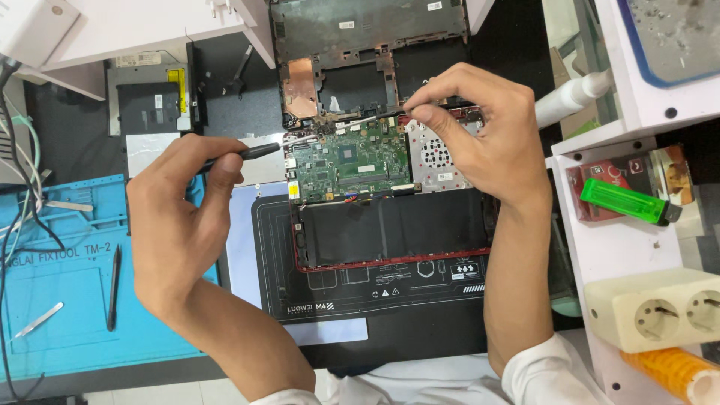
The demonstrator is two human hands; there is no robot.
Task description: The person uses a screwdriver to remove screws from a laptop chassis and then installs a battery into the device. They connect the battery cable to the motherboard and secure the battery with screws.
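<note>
Head view: opened laptop (390, 187) lies bottom-up mid-worktop, toward the far edge, on a black mat (375, 300). Green circuit board (349, 161) exposed, black battery (390, 229) on the near side of it. Left hand (180, 217) has its fingers closed around a black pry tool (247, 154), tip at the board's left far corner. Right hand (472, 135) pinches thin tweezers (367, 118), fingers tight, tip on the board's far edge by a small connector or cable; too small to tell which. Judged step: working a part loose along the board's far edge. Any next move needs a steady, light lift and no slip onto the board.

Surface: blue repair mat (67, 277) at the left edge with a black stylus-like tool (114, 289) and a metal strip (39, 320). White shelf (622, 247) at the right edge holds a green lighter (626, 202) and a cream power strip (652, 311). Removed drive (150, 97) at the far left corner. Cluttered repair bench.
</note>
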